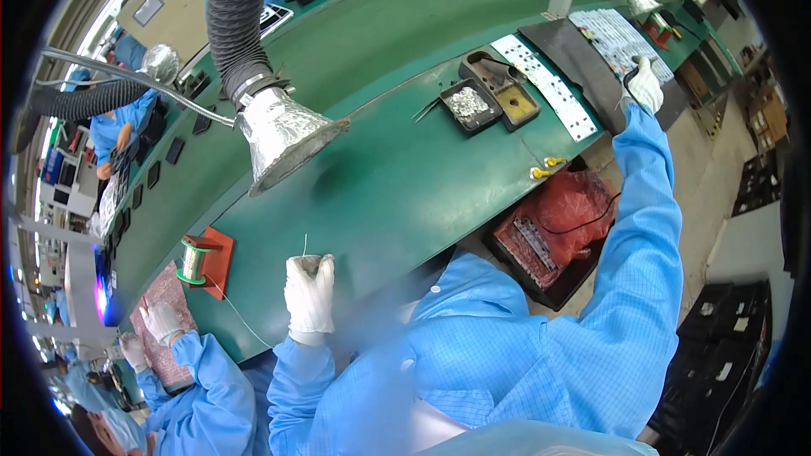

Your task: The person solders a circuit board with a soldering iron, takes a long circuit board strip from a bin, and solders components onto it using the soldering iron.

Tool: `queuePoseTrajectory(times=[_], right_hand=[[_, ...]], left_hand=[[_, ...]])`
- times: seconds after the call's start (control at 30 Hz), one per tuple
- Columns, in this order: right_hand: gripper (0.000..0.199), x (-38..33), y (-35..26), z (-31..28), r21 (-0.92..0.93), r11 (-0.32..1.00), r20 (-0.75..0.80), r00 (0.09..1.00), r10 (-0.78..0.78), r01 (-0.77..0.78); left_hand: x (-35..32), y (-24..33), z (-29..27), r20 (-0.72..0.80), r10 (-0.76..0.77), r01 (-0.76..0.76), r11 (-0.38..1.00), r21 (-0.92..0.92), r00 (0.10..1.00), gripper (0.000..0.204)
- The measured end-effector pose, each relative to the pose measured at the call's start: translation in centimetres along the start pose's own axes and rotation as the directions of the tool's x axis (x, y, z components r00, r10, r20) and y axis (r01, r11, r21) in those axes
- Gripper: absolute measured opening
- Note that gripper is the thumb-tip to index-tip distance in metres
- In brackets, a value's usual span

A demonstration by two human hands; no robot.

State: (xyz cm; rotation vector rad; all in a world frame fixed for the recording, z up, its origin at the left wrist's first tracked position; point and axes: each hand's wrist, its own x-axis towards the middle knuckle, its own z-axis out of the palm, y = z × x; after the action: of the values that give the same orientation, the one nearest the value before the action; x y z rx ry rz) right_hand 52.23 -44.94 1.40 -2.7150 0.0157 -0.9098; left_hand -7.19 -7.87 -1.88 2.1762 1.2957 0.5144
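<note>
My left hand, in a white glove with bared fingertips, is closed around a length of solder wire whose end sticks up above the fingers. The wire's spool sits on a red-brown stand to the left, and a strand trails from it towards my lap. Far out to the right, my gloved right hand is closed on a slim black soldering iron; its tip is too small to make out. That hand rests over a white panel of small boards, lying partly on a dark mat.
A black tray of small white parts adjoins an iron stand with a yellow sponge. Tweezers lie beside it. A white board strip stretches right of them. A foil-covered duct hood hangs over the bench. A co-worker's gloved hand is at left.
</note>
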Motion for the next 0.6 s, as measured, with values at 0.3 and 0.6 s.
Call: queuePoseTrajectory(times=[0.3, 0.6], right_hand=[[0.033, 0.8, 0.7, 7.8, -0.067, 0.995, 0.037, 0.996, -0.076, 0.078], [0.033, 0.6, 1.2, 8.0, -0.102, 0.99, 0.116, 0.99, -0.084, 0.096]], left_hand=[[0.9, 1.1, 2.0, -0.077, -0.034, 0.039, 0.997, 0.067, 0.996, 0.028], [3.8, 4.5, 5.7, -0.071, 0.44, -0.425, 0.89, 0.164, 0.895, 0.02]])
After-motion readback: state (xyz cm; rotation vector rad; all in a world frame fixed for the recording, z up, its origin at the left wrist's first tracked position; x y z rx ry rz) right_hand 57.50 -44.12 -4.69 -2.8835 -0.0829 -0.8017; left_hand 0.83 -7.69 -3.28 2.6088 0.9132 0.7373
